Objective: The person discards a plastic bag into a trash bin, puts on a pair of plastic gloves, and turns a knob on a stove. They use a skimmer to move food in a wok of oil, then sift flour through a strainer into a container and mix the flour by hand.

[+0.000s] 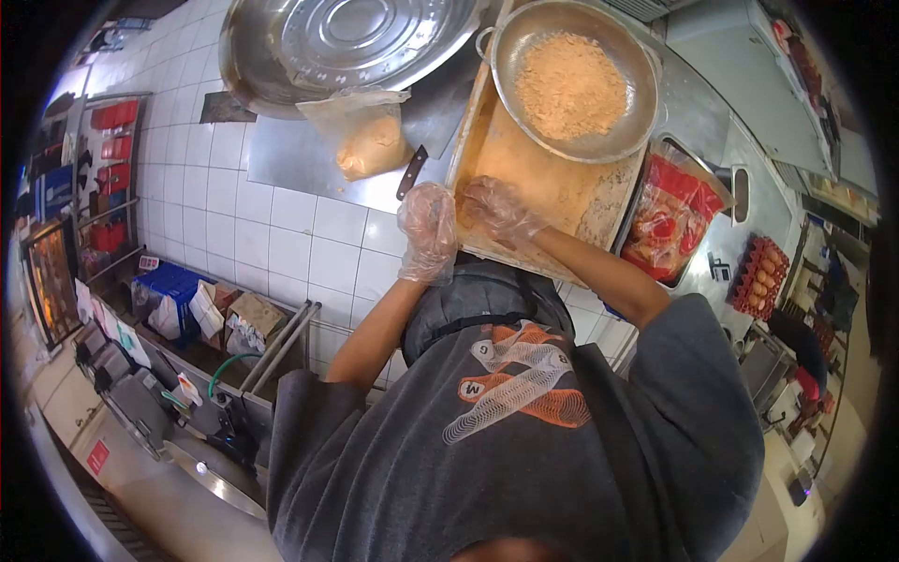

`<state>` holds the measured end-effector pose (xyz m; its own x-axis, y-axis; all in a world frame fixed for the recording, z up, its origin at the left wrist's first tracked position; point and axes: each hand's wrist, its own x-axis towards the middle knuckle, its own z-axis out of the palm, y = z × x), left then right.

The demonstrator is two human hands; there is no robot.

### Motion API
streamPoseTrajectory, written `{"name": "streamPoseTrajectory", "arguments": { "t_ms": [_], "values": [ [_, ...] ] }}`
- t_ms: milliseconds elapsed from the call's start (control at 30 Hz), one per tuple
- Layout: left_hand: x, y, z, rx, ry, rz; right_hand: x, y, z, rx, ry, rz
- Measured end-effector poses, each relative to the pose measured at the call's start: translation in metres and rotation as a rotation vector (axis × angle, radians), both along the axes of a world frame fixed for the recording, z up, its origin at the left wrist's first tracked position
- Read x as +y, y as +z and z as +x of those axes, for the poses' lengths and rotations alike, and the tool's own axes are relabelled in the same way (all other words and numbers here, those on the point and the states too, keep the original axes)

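Note:
Both of my hands wear clear plastic gloves. My left hand [428,225] is curled closed just outside the near left edge of a shallow tray [543,187]; what it holds, if anything, is hidden. Over the tray's near left corner, my right hand [501,208] has its fingers bent inward, and I cannot make out anything in them. A thin layer of orange-tan powder coats the tray. Across its far end rests a round metal pan [641,103] heaped with crumbly orange powder [573,86]. A dark-handled knife [412,172] lies beyond my left hand, beside a plastic bag of similar powder [372,150].
A large metal basin [248,70] stands at the far left on the steel counter [290,159]. Right of the tray, a red-and-clear package [670,215] sits in a metal container. Farther right are eggs in a red tray [760,276]. A sink with a blue crate [173,292] is at left.

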<state>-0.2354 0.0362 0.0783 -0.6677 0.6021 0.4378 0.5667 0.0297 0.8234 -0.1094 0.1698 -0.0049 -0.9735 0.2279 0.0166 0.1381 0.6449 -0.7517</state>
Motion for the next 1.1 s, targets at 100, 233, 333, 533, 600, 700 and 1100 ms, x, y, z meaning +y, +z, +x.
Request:
{"name": "streamPoseTrajectory", "arguments": {
  "t_ms": [100, 233, 333, 533, 600, 700, 1100],
  "values": [
    [0.001, 0.005, 0.0, 0.026, 0.007, -0.017, -0.02, 0.009, -0.014, -0.166, -0.086, -0.276],
    [0.003, 0.004, 0.0, 0.015, 0.036, -0.02, -0.036, -0.02, -0.013, -0.157, -0.079, -0.389],
    [0.003, 0.005, 0.003, 0.002, 0.038, -0.029, -0.03, -0.017, -0.01, -0.154, 0.014, -0.378],
    [0.004, 0.008, 0.003, -0.006, 0.02, -0.037, -0.024, -0.024, -0.001, -0.494, 0.188, -0.349],
    [0.006, 0.005, 0.005, -0.032, 0.036, -0.031, -0.004, -0.026, 0.022, -0.264, 0.388, -0.101],
    [0.006, 0.002, 0.004, -0.013, 0.042, -0.049, 0.012, 0.038, 0.032, -0.527, -0.073, -0.596],
    [0.057, 0.038, 0.021, 0.12, -0.57, -0.594, 0.086, 0.195, 0.044, 0.336, -1.252, -1.136]
  ]
}}
